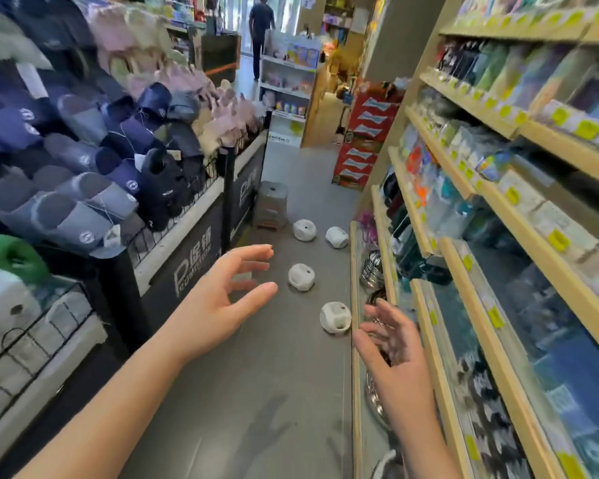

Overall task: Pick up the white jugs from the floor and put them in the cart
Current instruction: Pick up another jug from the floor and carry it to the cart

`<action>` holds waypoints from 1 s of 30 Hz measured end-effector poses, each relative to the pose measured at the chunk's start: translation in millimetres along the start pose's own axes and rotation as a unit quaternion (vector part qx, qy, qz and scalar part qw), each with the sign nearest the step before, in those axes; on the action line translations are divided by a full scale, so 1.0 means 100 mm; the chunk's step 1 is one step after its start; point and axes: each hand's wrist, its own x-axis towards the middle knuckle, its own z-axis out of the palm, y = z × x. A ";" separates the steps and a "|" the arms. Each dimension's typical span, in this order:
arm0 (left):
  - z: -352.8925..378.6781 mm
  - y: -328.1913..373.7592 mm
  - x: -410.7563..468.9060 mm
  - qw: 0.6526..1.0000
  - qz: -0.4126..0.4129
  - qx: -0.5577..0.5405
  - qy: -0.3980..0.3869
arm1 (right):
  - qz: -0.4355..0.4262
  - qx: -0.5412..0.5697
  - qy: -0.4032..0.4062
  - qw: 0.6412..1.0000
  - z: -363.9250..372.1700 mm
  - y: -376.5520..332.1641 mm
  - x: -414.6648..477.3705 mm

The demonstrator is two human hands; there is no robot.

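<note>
- Head view: both arms stretched ahead of me down the aisle, nothing held in either.
- Left hand [218, 302]: fingers spread wide, slightly curved, empty.
- Right hand [389, 340]: fingers splayed and relaxed, empty, close by the shelf edge [355, 375].
- White jugs lie on the grey floor [256, 392] ahead. The nearest jug [336, 318] is just beside the shelf base, with the second jug [301, 277] beyond it. The third jug [304, 230] and fourth jug [337, 237] are near a grey stool [269, 209].
- A white patch behind my left fingers may be a fifth, but it is mostly hidden.
- Cart [38, 326]: its wire side is at my left. There are white shapes inside, too blurred to name.
- Step, by my judgement: the reach, with no jug grasped yet.
- Next move calls for bending low, closing on the nearest jug, then turning left to the cart.
</note>
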 end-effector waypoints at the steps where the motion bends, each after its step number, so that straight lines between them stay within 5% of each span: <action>1: 0.03 -0.11 0.19 1.000 -0.001 -0.001 -0.001 | 0.001 0.002 -0.002 1.000 0.03 0.07 0.21; 12: 0.81 -1.47 2.98 0.999 -0.041 0.009 -0.025 | 0.044 0.015 0.020 0.999 0.04 1.49 3.08; 17: 1.42 -2.20 4.48 0.991 -0.109 -0.012 -0.072 | 0.153 0.012 0.048 0.987 -0.23 2.28 4.33; 25: 2.49 -3.76 5.70 0.956 -0.241 -0.013 -0.167 | 0.341 0.023 0.098 0.935 -0.31 3.79 5.37; 30: 3.52 -5.41 5.95 0.928 -0.301 0.016 -0.219 | 0.421 0.043 0.215 0.880 -0.13 5.41 5.62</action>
